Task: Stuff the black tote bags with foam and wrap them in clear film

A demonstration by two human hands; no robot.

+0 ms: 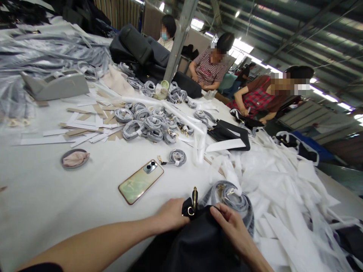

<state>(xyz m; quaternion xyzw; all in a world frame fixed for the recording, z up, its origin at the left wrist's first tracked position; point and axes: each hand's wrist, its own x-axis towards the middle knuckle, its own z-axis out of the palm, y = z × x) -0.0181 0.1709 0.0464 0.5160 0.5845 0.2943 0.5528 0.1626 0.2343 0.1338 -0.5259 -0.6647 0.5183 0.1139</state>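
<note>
A black bag (204, 241) with a gold ring and a gold zip end stands at the table's near edge. My left hand (171, 215) grips its upper left side by the ring, the fingertips hidden behind the black material. On the top edge, my right hand (231, 223) pinches the fabric between thumb and fingers. Just behind the bag lies a coiled grey strap (238, 200) in clear wrap. A phone (141, 181) rests left of it, near a smaller coiled strap (177, 157) with a gold clasp.
Wrapped strap coils (150, 122) pile mid-table beside paper strips (85, 128) and a tape dispenser (56, 85). White packing sheets (283, 189) heap at right. A small dish (75, 158) sits left. Co-workers (255, 94) work across the table, near a metal post (180, 41).
</note>
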